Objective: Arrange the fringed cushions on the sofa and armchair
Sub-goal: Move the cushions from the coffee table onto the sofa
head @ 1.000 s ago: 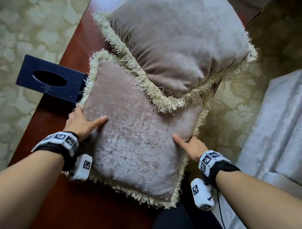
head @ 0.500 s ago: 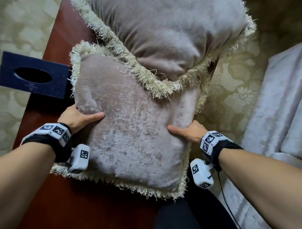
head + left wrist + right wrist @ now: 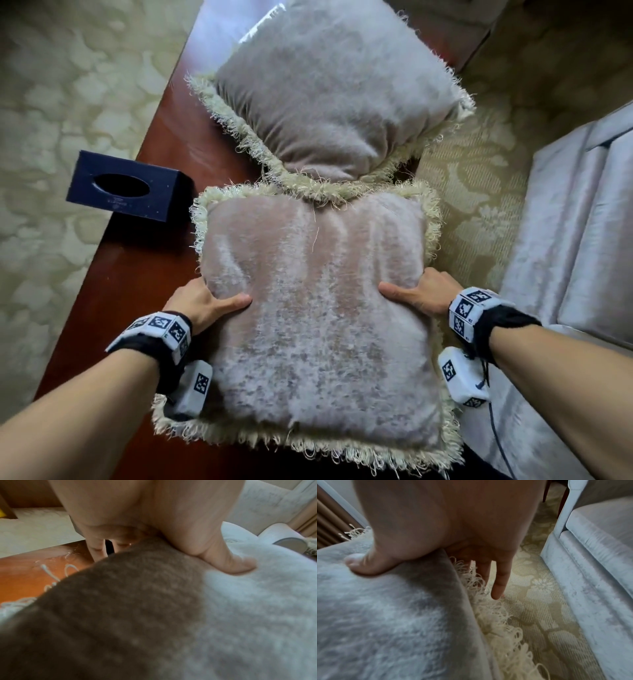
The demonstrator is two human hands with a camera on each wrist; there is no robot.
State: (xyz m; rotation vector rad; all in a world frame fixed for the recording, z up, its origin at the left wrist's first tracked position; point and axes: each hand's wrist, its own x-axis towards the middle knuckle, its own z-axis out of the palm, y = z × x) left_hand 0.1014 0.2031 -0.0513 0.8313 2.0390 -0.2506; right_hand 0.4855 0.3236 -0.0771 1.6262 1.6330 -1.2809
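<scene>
Two mauve velvet cushions with cream fringe lie on a red-brown wooden table (image 3: 137, 274). The near cushion (image 3: 315, 308) is held at both sides. My left hand (image 3: 205, 301) grips its left edge, thumb on top and fingers tucked under. My right hand (image 3: 418, 296) grips the right edge the same way. In the left wrist view the thumb presses a dent into the near cushion (image 3: 223, 615). In the right wrist view the thumb lies on the near cushion (image 3: 385, 615) and the fingers hang down past its fringe. The far cushion (image 3: 335, 102) touches the near one only at the fringe.
A dark blue tissue box (image 3: 126, 195) sits at the table's left edge, close to the near cushion's corner. A pale velvet sofa (image 3: 582, 240) stands to the right across a strip of patterned cream carpet (image 3: 479, 192). Carpet also lies left of the table.
The near cushion has come toward me out from under the far cushion and turned square to me. Both hands have closed tighter on its sides.
</scene>
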